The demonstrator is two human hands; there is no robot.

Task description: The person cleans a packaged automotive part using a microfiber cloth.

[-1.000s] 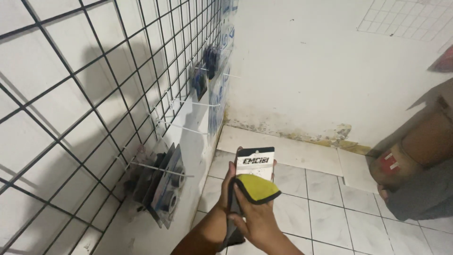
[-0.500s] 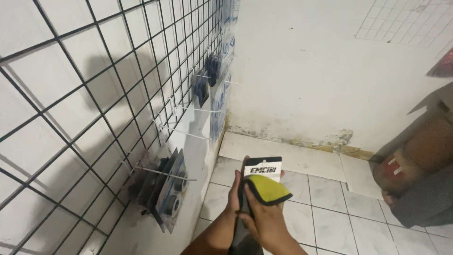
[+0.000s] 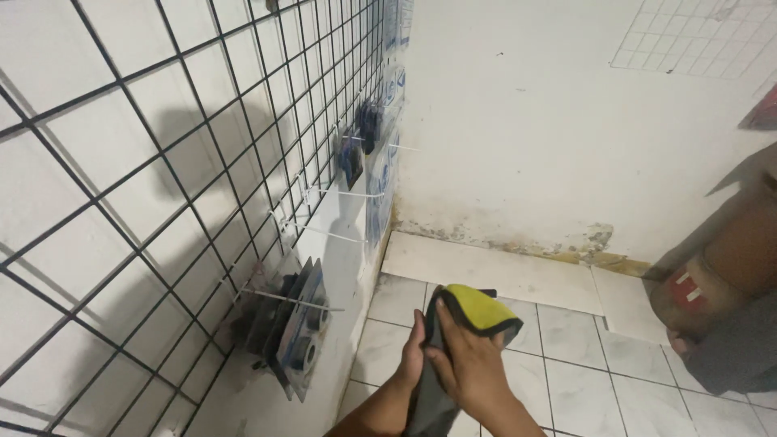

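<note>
Dark blister packs [image 3: 295,336] on low grid hook, blue packs [image 3: 377,190] further along wall

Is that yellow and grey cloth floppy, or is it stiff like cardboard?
Probably floppy: the yellow and grey cloth droops over the hands in soft folds and hangs down limp below them. It looks light, since loosely curled fingers are enough to hold it. Its fuzzy-looking surface likely isn't slippery, and it shouldn't break if dropped.
</note>
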